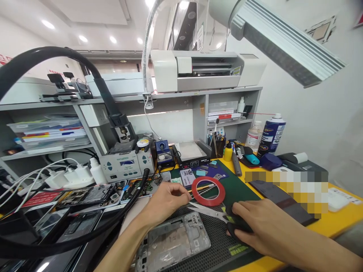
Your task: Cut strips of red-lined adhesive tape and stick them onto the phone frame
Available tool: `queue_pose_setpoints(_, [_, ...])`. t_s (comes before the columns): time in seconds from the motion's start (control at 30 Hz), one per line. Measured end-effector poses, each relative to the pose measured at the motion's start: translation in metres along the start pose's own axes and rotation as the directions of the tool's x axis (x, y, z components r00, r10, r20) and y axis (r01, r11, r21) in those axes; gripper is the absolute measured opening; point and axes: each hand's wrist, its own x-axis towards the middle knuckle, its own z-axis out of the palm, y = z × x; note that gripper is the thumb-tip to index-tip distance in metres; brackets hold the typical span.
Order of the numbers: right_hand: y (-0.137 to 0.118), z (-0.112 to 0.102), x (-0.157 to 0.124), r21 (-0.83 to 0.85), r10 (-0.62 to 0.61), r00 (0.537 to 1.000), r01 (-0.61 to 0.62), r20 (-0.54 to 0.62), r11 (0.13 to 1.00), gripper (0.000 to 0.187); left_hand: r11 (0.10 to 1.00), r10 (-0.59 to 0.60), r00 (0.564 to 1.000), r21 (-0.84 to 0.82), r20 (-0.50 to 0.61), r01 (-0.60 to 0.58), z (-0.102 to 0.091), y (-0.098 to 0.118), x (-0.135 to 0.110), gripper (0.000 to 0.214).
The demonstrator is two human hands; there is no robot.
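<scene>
My right hand (252, 223) grips the black handles of a pair of scissors (211, 212). The blades are spread and point left toward my left hand (171, 196), whose thumb and fingers are pinched together. What sits in that pinch is too small to make out. Just right of the pinch lies a roll of red tape (221, 195), above the scissors, with thin tools partly under it. Below both hands a bare metal phone frame (176, 238) lies on a dark perforated mat (221, 251).
A black hose (93, 236) curves across the left, over several phones and parts (85, 194). Behind stand a rework station (124, 166) and a small heating plate (190, 151). To the right are a dark phone back (283, 200) and a spray can (271, 134). A lamp (289, 41) hangs overhead.
</scene>
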Motion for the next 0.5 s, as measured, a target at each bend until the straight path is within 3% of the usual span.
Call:
queue_pose_setpoints(0.13, [0.006,-0.007,0.002,0.033,0.075,0.996,-0.077,0.056,0.996,0.018,1.0,-0.021,0.999,-0.007,-0.028,0.021,0.0,0.003,-0.002,0.014])
queue_pose_setpoints(0.3, [0.021,-0.013,0.006,0.101,0.251,0.957,-0.267,0.143,0.958,0.022,0.997,-0.068,0.997,-0.028,-0.044,0.067,0.0,0.008,-0.005,0.015])
queue_pose_setpoints(0.5, [0.031,-0.016,0.017,0.143,0.301,0.931,-0.333,0.206,0.932,0.019,0.991,-0.104,0.995,-0.084,-0.01,0.102,-0.001,0.009,-0.009,0.018])
